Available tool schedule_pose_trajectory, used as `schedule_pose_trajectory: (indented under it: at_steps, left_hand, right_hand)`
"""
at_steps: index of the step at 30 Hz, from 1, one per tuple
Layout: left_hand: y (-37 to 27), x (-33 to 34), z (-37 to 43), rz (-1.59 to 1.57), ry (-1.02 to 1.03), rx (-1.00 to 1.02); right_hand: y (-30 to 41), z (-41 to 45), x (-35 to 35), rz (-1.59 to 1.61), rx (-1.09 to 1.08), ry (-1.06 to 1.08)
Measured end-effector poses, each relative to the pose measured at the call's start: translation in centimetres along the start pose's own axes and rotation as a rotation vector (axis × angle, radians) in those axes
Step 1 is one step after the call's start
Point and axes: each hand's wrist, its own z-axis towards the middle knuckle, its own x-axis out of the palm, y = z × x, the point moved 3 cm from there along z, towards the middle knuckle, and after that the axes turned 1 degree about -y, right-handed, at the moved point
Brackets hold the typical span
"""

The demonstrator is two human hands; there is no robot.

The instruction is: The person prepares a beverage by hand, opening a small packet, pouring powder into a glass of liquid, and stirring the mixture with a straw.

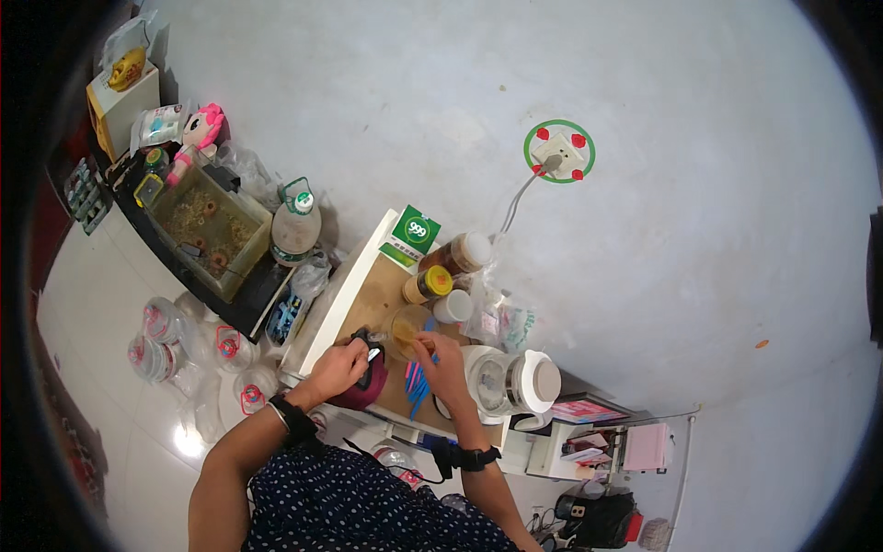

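Note:
My left hand (338, 369) pinches a small pale, shiny item (373, 355), too small to name, above a dark red and black pouch (365, 390). My right hand (443, 366) has its fingers at the near rim of a clear glass mug (407, 321) with something yellowish brown inside. Whether those fingers hold the rim or a thin thing in the mug, I cannot tell. Several blue and pink strips (416, 386) lie on the brown tabletop (376, 293) beside the mug. Behind it stand a white cup (453, 306) and a yellow-lidded jar (426, 284).
A glass kettle with a white lid (510, 381) stands close to my right forearm. Further back are a white-lidded jar (459, 252), a green box (414, 231) and plastic bags (507, 321). Leftward are a large water bottle (296, 224) and a glass tank (207, 221).

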Motion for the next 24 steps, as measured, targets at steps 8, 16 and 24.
schedule_pose_trajectory:
  at_steps: [8, 16, 24]
  left_hand:
    - [0.0, 0.0, -0.1, 0.034, -0.045, 0.072]
    - [-0.1, 0.0, -0.1, 0.047, -0.037, 0.036]
    - [0.3, 0.2, -0.1, 0.041, -0.038, -0.004]
  right_hand:
    - [0.8, 0.1, 0.0, -0.072, -0.053, -0.061]
    - [-0.3, 0.4, -0.1, 0.024, 0.136, 0.042]
    - [-1.5, -0.1, 0.0, -0.156, 0.087, -0.077]
